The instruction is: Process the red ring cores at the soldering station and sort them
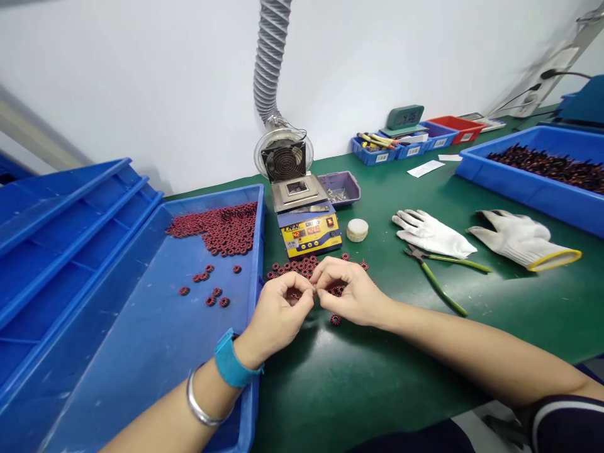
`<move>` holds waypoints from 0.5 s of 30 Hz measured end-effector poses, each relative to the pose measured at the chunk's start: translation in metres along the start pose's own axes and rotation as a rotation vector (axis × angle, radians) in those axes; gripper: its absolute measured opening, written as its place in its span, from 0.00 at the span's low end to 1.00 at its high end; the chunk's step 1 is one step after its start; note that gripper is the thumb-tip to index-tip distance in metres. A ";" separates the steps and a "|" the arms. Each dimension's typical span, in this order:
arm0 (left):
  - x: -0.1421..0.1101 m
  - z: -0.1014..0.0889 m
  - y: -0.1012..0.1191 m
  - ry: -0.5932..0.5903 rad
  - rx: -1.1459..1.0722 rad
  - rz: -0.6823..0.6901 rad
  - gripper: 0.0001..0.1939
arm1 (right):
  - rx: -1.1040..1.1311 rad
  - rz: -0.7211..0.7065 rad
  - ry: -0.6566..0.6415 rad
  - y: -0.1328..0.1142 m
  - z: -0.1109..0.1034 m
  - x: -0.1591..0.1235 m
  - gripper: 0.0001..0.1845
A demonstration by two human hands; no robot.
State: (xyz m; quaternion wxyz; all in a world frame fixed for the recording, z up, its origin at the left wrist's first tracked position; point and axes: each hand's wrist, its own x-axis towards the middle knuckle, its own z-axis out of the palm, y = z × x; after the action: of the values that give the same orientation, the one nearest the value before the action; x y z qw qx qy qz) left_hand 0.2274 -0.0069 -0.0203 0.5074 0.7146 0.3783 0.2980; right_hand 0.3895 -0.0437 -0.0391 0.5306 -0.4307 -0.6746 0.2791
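My left hand and my right hand meet over the green table, fingertips nearly touching. Each pinches thumb against forefinger; whatever lies between the tips is too small to make out. Beneath and behind the fingers spreads a pile of small red-and-black wound ring cores, partly covered by my hands. One loose ring core lies just below my right hand. Just beyond the pile stands a solder pot with a lit red digital display. Left of my hands, a blue tray holds many more ring cores.
A fan with a grey duct rises behind the pot. Purple bin, round white tin, green-handled cutters and white gloves sit to the right. Another blue tray holds dark parts. Stacked blue trays lean left.
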 end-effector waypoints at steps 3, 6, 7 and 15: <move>0.001 0.001 0.002 0.037 -0.061 0.007 0.08 | 0.056 0.065 -0.002 0.000 0.000 0.000 0.06; 0.002 0.000 0.003 0.041 -0.123 -0.030 0.09 | 0.139 0.160 -0.001 0.001 0.001 0.000 0.05; 0.003 -0.001 0.003 0.032 -0.135 -0.059 0.10 | 0.176 0.192 0.004 0.002 0.001 0.000 0.05; 0.003 -0.004 0.007 -0.009 -0.229 -0.197 0.16 | 0.404 0.327 0.024 0.004 0.001 0.004 0.05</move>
State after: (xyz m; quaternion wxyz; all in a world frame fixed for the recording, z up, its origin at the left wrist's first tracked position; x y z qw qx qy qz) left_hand 0.2276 -0.0044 -0.0121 0.6142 0.6126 0.4078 0.2847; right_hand 0.3893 -0.0378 -0.0411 0.5619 -0.4225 -0.5200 0.4851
